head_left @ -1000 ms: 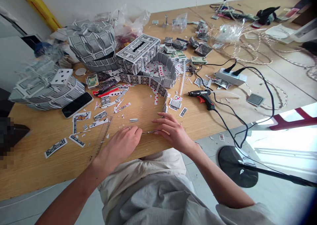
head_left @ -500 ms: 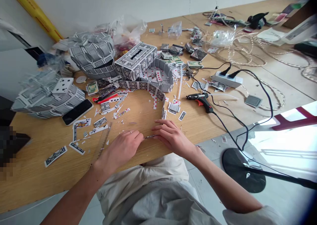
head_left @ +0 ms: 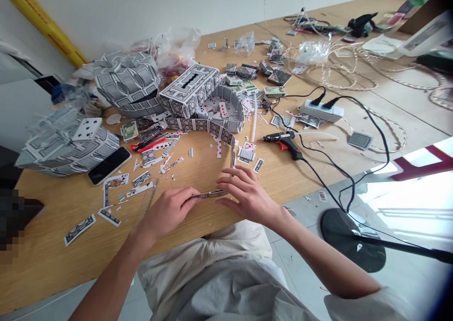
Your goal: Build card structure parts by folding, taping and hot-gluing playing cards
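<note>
A long strip made of playing cards (head_left: 221, 131) stands on edge and curves from beside the patterned card box toward the near edge of the table. Its near end is pinched between the thumb and fingers of my left hand (head_left: 172, 211). My right hand (head_left: 247, 192) is at the bend, fingers spread and thumb apart, with the strip passing behind the fingers; whether they touch it I cannot tell. The card box (head_left: 189, 90) has a dark slot in its top and rests beside a curved card wall (head_left: 231, 106). A clear ruler (head_left: 147, 201) lies by my left wrist.
A black glue gun (head_left: 286, 143) lies to the right, its cord near a white power strip (head_left: 322, 111). A phone (head_left: 109, 166), a red cutter (head_left: 148, 144) and card scraps lie left. Two woven card baskets (head_left: 127, 78) stand behind. The table's front edge is close to my lap.
My left hand has moved slightly left along the strip, and more of the strip shows between my hands. The fingers of my right hand have loosened and spread apart.
</note>
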### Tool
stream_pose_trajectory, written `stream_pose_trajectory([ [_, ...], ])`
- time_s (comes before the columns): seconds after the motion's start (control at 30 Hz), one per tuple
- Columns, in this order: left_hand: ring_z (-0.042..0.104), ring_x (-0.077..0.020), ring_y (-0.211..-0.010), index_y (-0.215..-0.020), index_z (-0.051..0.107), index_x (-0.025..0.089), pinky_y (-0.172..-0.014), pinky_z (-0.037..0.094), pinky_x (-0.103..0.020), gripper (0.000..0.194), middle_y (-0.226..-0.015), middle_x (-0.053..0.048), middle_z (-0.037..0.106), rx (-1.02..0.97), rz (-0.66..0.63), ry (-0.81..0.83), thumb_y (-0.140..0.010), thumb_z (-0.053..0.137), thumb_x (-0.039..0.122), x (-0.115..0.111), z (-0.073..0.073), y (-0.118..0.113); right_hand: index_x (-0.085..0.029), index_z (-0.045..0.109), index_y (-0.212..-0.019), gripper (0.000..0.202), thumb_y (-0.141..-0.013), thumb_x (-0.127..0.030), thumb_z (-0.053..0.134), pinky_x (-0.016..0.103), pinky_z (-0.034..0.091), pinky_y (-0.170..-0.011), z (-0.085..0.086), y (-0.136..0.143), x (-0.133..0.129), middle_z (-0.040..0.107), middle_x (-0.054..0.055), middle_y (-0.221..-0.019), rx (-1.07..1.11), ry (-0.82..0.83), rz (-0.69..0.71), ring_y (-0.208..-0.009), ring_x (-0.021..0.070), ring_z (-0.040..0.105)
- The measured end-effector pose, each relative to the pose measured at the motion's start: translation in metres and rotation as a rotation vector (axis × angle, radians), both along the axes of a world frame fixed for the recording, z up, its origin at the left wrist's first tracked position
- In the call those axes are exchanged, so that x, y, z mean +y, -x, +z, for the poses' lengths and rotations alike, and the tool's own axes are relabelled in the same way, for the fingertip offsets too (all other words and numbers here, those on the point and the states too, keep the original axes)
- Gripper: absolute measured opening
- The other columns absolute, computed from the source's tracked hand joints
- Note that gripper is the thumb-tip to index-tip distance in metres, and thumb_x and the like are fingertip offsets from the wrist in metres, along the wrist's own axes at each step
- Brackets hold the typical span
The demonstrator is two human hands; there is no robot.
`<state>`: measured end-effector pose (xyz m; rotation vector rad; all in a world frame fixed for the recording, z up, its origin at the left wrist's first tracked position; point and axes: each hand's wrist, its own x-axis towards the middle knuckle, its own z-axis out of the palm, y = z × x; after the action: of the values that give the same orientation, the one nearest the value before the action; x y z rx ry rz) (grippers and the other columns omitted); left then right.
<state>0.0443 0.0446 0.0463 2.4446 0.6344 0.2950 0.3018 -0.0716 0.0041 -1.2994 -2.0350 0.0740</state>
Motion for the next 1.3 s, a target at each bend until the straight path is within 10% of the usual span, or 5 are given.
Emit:
stream_pose_trajectory([
  [0.13,0.063,-0.0106,-0.063,-0.094,0.074,0.022,-0.063,0.044,-0.021,0.018,-0.074,0.005,0.072,-0.053,0.078,0.054,-0.107,0.065,0.031,0.002,0.004,-0.001,-0.022,0.058,-0.144,0.034,-0.111,-0.025,0.064,0.061,0.030,-0.127,0.002,0.001,0.009,0.077,0.012,-0.134,-0.170,-0.065,-0.034,-0.139,0.0319,0.064],
  [0.37,0.059,-0.0090,-0.058,-0.098,0.078,0.022,-0.060,0.042,-0.020,0.018,-0.073,0.005,0.073,-0.130,0.093,0.016,-0.107,0.065,0.030,0.001,0.005,-0.007,-0.017,0.059,-0.138,0.031,-0.107,-0.018,0.056,0.050,0.051,-0.103,-0.001,-0.011,0.035,0.072,0.007,-0.093,-0.251,-0.208,0.093,-0.088,0.0264,0.063],
  [1.3,0.074,-0.0132,-0.066,-0.103,0.079,0.021,-0.064,0.051,-0.020,0.018,-0.084,-0.001,0.084,-0.195,0.199,0.000,-0.106,0.064,0.030,-0.002,-0.019,-0.004,-0.008,0.055,-0.147,0.040,-0.108,-0.012,0.051,0.043,0.052,-0.079,-0.004,-0.005,0.038,0.072,0.012,-0.097,-0.256,-0.201,0.118,-0.086,0.0282,0.060],
])
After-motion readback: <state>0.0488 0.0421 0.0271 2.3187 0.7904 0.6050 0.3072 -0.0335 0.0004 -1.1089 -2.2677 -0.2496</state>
